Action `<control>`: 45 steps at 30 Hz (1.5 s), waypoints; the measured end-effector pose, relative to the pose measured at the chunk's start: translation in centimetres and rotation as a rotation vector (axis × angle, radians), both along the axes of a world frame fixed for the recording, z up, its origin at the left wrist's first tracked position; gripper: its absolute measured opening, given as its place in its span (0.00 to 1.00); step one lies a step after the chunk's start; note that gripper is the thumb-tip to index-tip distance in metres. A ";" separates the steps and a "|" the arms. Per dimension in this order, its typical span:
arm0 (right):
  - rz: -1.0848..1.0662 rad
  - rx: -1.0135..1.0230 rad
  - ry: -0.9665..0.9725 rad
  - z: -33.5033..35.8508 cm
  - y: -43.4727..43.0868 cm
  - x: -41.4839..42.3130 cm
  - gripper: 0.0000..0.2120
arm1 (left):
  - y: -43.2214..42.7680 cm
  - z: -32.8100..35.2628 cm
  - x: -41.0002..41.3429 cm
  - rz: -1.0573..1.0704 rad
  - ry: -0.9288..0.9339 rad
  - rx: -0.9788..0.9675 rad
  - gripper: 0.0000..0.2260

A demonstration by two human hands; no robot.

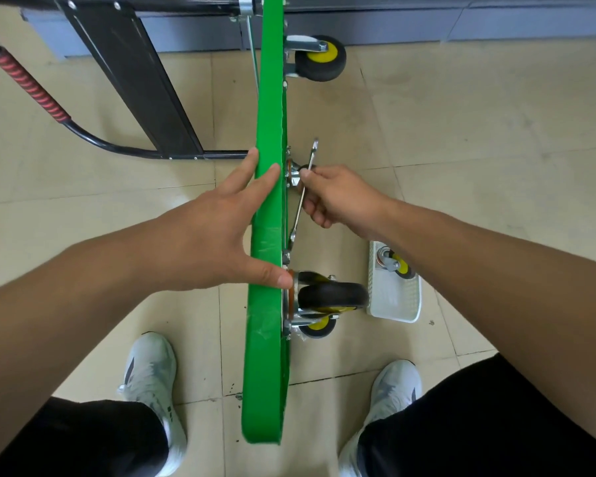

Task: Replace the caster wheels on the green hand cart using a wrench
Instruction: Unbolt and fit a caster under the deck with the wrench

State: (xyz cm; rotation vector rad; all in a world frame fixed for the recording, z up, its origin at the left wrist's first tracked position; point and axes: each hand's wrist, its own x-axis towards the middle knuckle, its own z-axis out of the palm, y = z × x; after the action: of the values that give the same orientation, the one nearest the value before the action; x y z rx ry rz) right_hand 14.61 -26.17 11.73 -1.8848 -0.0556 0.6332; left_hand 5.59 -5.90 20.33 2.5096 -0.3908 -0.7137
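Note:
The green hand cart [269,108] stands on its edge between my feet, its underside facing right. My left hand [217,228] steadies the deck from the left, fingers over the top edge and thumb by a black caster wheel [332,296] bolted near me. My right hand [338,194] grips a silver wrench [303,197] by its shaft; the wrench's lower end sits at the cart's underside, by a mounting plate [291,173]. Another caster with a yellow hub [320,62] is fixed at the far end. A further yellow-hubbed wheel [319,327] shows just below the near caster.
A white plastic basket [396,304] lies on the tiled floor to the right with a spare caster [394,265] in it. The cart's folded black handle with red grip [31,87] lies to the left. My white shoes [152,370] flank the deck. A grey cabinet base runs along the back.

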 end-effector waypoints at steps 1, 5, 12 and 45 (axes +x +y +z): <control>-0.001 -0.009 0.068 -0.5 0.0 0.3 0.15 | 0.0 0.0 0.0 0.002 -0.001 -0.002 0.63; -0.025 -0.057 0.372 -2.5 0.0 0.6 0.16 | 0.0 0.0 0.0 -0.006 -0.002 0.009 0.63; -0.067 0.000 0.742 -4.3 0.4 0.0 0.21 | 0.1 0.1 0.0 -0.022 -0.009 0.039 0.62; -0.143 0.110 1.137 -7.4 0.3 -0.9 0.22 | 0.2 0.2 0.2 -0.046 0.020 0.024 0.61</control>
State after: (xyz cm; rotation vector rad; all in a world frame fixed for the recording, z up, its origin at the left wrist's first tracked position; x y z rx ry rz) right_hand 13.75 -25.86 4.38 -1.1855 0.7483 1.4638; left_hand 5.81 -5.72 20.57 2.5211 -0.4363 -0.7656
